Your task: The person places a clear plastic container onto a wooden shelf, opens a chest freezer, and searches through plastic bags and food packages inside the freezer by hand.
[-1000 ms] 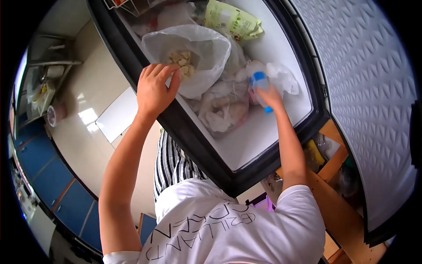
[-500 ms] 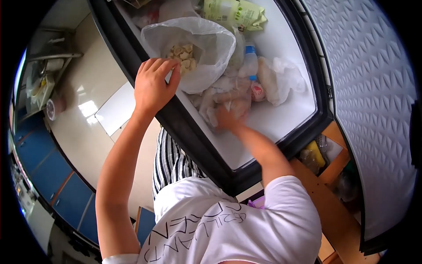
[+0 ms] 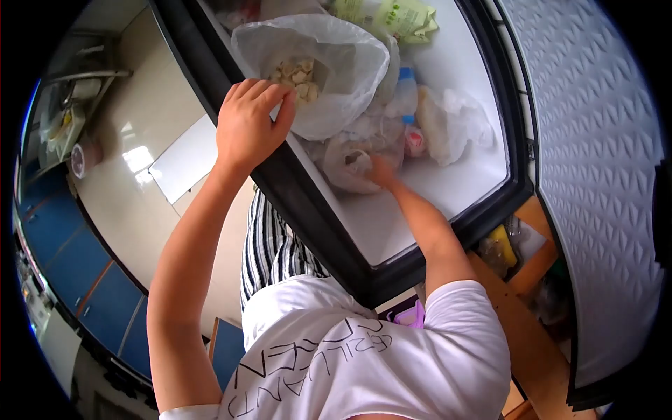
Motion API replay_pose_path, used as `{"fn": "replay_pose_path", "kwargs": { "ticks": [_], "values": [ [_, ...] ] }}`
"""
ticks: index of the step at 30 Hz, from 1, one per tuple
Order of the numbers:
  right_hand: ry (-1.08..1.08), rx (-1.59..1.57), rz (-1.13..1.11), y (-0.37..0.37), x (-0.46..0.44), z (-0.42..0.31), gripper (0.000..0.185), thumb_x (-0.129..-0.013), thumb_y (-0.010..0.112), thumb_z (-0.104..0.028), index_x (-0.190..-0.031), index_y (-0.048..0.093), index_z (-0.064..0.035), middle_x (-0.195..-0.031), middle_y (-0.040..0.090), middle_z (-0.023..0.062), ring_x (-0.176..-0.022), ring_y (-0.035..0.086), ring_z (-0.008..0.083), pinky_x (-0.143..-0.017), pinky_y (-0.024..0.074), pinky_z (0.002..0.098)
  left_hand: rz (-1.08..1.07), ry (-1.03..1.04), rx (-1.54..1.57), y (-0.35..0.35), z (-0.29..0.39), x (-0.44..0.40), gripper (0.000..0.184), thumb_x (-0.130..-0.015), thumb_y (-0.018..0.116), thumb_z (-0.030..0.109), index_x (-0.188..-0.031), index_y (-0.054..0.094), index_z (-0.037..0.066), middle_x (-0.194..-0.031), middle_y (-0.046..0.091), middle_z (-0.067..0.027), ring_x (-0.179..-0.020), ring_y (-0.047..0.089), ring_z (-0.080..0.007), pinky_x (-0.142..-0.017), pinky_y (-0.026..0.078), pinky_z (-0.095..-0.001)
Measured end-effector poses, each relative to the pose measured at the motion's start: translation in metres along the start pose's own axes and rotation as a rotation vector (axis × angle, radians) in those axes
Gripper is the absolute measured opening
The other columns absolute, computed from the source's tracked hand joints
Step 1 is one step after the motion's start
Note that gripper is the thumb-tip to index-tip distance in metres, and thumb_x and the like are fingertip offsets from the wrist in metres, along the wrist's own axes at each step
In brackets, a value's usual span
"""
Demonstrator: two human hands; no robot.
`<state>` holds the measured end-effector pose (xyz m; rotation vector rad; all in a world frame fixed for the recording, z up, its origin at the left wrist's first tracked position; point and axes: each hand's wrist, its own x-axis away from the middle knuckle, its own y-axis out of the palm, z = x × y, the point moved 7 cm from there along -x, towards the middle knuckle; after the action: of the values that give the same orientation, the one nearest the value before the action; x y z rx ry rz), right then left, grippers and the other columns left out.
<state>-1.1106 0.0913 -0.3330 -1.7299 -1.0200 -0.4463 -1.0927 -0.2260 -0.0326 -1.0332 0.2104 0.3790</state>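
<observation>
My left hand (image 3: 253, 126) lies over the black rim of the open chest freezer (image 3: 315, 220), fingers extended and thumb apart. Beside its fingertips is a large, open white plastic bag (image 3: 350, 77) with pale, dumpling-like pieces (image 3: 297, 75) inside. Lower in the freezer, my right hand (image 3: 381, 171) grips a smaller translucent plastic bag (image 3: 350, 182); its fingertips are partly hidden and slightly blurred. A handle-like loop of that bag shows next to the fingers. What the smaller bag holds is hard to make out.
Nearby in the freezer are a bottle with blue bands (image 3: 404, 94), a small red-and-white item (image 3: 414, 141), another wrapped bag (image 3: 451, 129) and a green packet (image 3: 409, 19). The raised textured lid (image 3: 588, 140) is at right; blue cabinets (image 3: 77, 259) are at left.
My right hand has shifted from over the smaller bag to its right side, and the bag's loop now shows. My left hand stays at the rim. The view has shifted slightly.
</observation>
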Motion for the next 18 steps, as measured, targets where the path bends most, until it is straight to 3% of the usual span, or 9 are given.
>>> {"fn": "replay_pose_path", "kwargs": {
  "ticks": [3, 4, 7, 9, 10, 12, 15, 17, 18],
  "values": [
    [-0.154, 0.090, 0.017, -0.009, -0.003, -0.005, 0.054, -0.073, 0.065, -0.023, -0.124, 0.054, -0.0080, -0.104, 0.063, 0.0192, -0.095, 0.061, 0.0357, -0.084, 0.0473, 0.0461, -0.088, -0.065, -0.019, 0.005, -0.004, 0.001, 0.009, -0.083, 0.063, 0.011, -0.088, 0.069, 0.006, -0.088, 0.067, -0.0065, -0.086, 0.061, -0.0248, -0.080, 0.047, -0.0349],
    [-0.149, 0.087, 0.019, -0.006, -0.003, -0.003, 0.054, -0.073, 0.065, -0.023, -0.124, 0.054, -0.0080, -0.104, 0.063, 0.0192, -0.095, 0.061, 0.0357, -0.084, 0.0473, 0.0461, -0.091, -0.061, -0.016, 0.006, -0.004, 0.001, 0.009, -0.083, 0.063, 0.011, -0.088, 0.069, 0.006, -0.088, 0.067, -0.0065, -0.086, 0.061, -0.0248, -0.080, 0.047, -0.0349],
    [-0.416, 0.257, -0.062, 0.010, 0.008, -0.028, 0.053, -0.074, 0.064, -0.024, -0.124, 0.055, -0.0081, -0.102, 0.065, 0.0187, -0.093, 0.062, 0.0357, -0.083, 0.0476, 0.0441, -0.011, -0.011, -0.003, 0.002, -0.002, 0.000, 0.007, -0.079, 0.065, 0.012, -0.083, 0.067, 0.007, -0.080, 0.065, -0.0054, -0.078, 0.060, -0.0241, -0.077, 0.046, -0.0340],
    [-0.517, 0.394, -0.561, 0.047, 0.026, -0.041, 0.047, -0.076, 0.064, -0.036, -0.113, 0.062, -0.0070, -0.108, 0.063, 0.0199, -0.103, 0.059, 0.0378, -0.090, 0.0458, 0.0451, -0.014, -0.014, -0.009, 0.001, -0.002, 0.001, 0.007, -0.079, 0.065, 0.012, -0.083, 0.067, 0.006, -0.081, 0.066, -0.0058, -0.078, 0.060, -0.0242, -0.077, 0.046, -0.0344],
    [-0.515, 0.393, -0.557, 0.048, 0.024, -0.046, 0.047, -0.076, 0.064, -0.036, -0.113, 0.062, -0.0070, -0.108, 0.063, 0.0199, -0.103, 0.059, 0.0378, -0.090, 0.0458, 0.0451, -0.013, -0.011, -0.007, 0.001, -0.001, 0.001, 0.007, -0.079, 0.065, 0.012, -0.083, 0.067, 0.006, -0.081, 0.066, -0.0058, -0.078, 0.060, -0.0242, -0.077, 0.046, -0.0344],
    [-0.470, 0.666, -0.866, 0.070, 0.025, -0.036, 0.048, -0.077, 0.063, -0.037, -0.113, 0.061, -0.0061, -0.110, 0.063, 0.0199, -0.102, 0.060, 0.0370, -0.088, 0.0472, 0.0458, -0.019, -0.021, -0.009, 0.001, -0.001, 0.001, 0.007, -0.079, 0.065, 0.011, -0.083, 0.067, 0.006, -0.081, 0.066, -0.0059, -0.078, 0.060, -0.0244, -0.077, 0.046, -0.0346],
    [-0.466, 0.454, -0.704, 0.069, -0.018, -0.039, 0.049, -0.075, 0.064, -0.036, -0.113, 0.060, -0.0053, -0.111, 0.064, 0.0190, -0.102, 0.061, 0.0355, -0.085, 0.0481, 0.0470, -0.019, -0.002, 0.002, 0.001, -0.001, -0.001, 0.006, -0.078, 0.065, 0.011, -0.083, 0.067, 0.006, -0.080, 0.066, -0.0057, -0.079, 0.060, -0.0243, -0.077, 0.047, -0.0345],
    [-0.455, 0.456, -0.270, 0.055, -0.053, -0.062, 0.047, -0.075, 0.064, -0.037, -0.109, 0.063, -0.0050, -0.111, 0.064, 0.0168, -0.100, 0.063, 0.0346, -0.085, 0.0481, 0.0482, -0.022, 0.002, 0.006, 0.002, 0.000, -0.001, 0.006, -0.078, 0.065, 0.010, -0.082, 0.067, 0.007, -0.080, 0.066, -0.0057, -0.079, 0.060, -0.0242, -0.077, 0.047, -0.0345],
    [-0.460, 0.457, -0.267, 0.044, -0.046, -0.086, 0.047, -0.075, 0.064, -0.037, -0.109, 0.063, -0.0050, -0.111, 0.064, 0.0168, -0.100, 0.063, 0.0346, -0.085, 0.0481, 0.0482, -0.024, 0.005, 0.010, 0.002, 0.000, -0.001, 0.007, -0.077, 0.065, 0.010, -0.082, 0.067, 0.007, -0.080, 0.066, -0.0056, -0.079, 0.060, -0.0241, -0.077, 0.047, -0.0346]
  ]
}}
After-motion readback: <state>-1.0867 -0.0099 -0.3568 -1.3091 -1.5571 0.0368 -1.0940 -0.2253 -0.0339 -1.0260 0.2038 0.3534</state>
